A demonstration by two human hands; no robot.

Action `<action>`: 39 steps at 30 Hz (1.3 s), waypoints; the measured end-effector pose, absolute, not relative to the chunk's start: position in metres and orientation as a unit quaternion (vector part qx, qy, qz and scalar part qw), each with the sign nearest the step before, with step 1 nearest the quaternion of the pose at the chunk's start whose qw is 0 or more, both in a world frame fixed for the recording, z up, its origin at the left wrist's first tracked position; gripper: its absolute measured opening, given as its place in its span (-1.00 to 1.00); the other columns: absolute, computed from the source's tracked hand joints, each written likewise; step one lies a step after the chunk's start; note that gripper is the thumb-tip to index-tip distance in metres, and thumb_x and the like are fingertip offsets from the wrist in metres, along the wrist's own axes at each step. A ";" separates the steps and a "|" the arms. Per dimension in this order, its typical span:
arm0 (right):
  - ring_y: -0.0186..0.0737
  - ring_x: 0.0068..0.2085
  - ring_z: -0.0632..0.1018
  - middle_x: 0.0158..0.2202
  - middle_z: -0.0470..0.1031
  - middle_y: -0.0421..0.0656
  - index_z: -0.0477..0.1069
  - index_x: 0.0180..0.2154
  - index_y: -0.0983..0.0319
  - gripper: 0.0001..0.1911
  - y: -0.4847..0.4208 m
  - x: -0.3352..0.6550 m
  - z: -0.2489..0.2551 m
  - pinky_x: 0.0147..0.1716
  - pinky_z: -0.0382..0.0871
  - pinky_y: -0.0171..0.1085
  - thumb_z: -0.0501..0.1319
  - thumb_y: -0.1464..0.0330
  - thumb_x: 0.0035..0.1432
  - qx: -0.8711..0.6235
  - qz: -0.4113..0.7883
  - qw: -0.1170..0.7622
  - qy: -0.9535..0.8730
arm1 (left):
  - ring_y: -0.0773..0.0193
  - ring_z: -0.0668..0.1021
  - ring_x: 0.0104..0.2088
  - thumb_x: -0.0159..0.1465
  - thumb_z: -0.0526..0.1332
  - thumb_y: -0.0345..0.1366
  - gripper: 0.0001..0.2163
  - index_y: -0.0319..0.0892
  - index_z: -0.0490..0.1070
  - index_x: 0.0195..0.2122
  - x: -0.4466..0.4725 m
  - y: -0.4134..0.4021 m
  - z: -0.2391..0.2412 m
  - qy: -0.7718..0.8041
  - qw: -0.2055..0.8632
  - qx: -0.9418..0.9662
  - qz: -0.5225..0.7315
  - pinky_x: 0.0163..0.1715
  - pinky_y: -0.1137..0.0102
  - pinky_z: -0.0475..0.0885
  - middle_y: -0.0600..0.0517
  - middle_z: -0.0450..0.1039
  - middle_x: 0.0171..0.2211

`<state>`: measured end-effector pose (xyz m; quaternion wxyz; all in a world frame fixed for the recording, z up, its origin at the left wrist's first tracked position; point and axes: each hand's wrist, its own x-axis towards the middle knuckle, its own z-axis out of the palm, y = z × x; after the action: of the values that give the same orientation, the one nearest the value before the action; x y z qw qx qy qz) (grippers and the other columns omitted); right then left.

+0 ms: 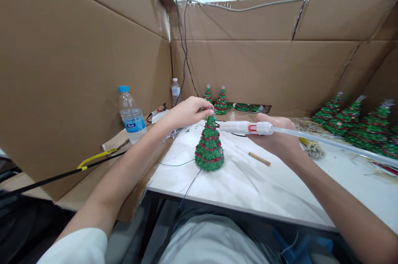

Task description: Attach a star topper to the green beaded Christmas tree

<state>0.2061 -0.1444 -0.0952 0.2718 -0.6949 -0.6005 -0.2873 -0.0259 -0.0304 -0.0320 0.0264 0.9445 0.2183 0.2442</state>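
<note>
A small green beaded Christmas tree [209,150] with red garlands stands upright on the white tabletop in front of me. My left hand [199,108] is at its tip, fingers pinched together; whatever they hold there is too small to make out. My right hand [276,133] grips a white hot glue gun [241,127], its nozzle pointing left at the upper part of the tree. A long translucent glue stick [314,137] runs out of the gun's back end to the right. Thin dark wires [190,187] trail from the tree's base.
A wooden-handled pick [259,158] lies right of the tree. More finished trees [367,121] stand at right, two others [221,102] at the back. A water bottle [132,116] and a yellow-handled tool [96,157] are at left. Cardboard walls [248,56] surround the table.
</note>
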 end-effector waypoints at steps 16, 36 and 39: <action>-0.22 -0.50 0.41 -0.55 0.41 -0.19 0.27 -0.51 0.16 -0.71 -0.138 0.237 -0.103 -0.54 -0.01 -0.33 0.14 0.07 -0.04 -0.752 -0.200 0.276 -0.565 | 0.31 0.47 -0.36 0.31 0.08 -0.19 -0.70 -0.26 0.54 -0.26 -0.025 -0.026 -0.034 0.206 0.037 0.946 0.248 -0.37 0.46 0.30 -0.04 0.53 -0.34; -0.04 -0.05 0.45 -0.03 0.47 0.09 0.25 -0.04 0.24 -0.67 -0.102 0.325 -0.172 -0.39 0.11 -0.25 0.06 0.48 0.12 -0.755 -0.124 0.045 -0.643 | 0.33 0.44 -0.43 0.31 0.07 -0.16 -0.67 -0.28 0.54 -0.23 -0.026 -0.031 -0.031 0.229 0.025 0.943 0.240 -0.44 0.44 0.24 -0.02 0.52 -0.39; -0.02 0.00 0.42 -0.02 0.46 0.10 0.24 -0.04 0.26 -0.65 -0.098 0.332 -0.180 -0.31 0.13 -0.23 0.05 0.50 0.10 -0.746 -0.115 0.045 -0.654 | 0.34 0.43 -0.45 0.31 0.08 -0.15 -0.67 -0.29 0.54 -0.23 -0.026 -0.031 -0.031 0.229 0.026 0.942 0.244 -0.44 0.44 0.25 -0.01 0.50 -0.41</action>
<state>0.3322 -0.0977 -0.1797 0.0452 -0.7462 -0.6542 -0.1146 -0.0258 -0.0312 -0.0306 0.0261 0.9420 0.2287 0.2441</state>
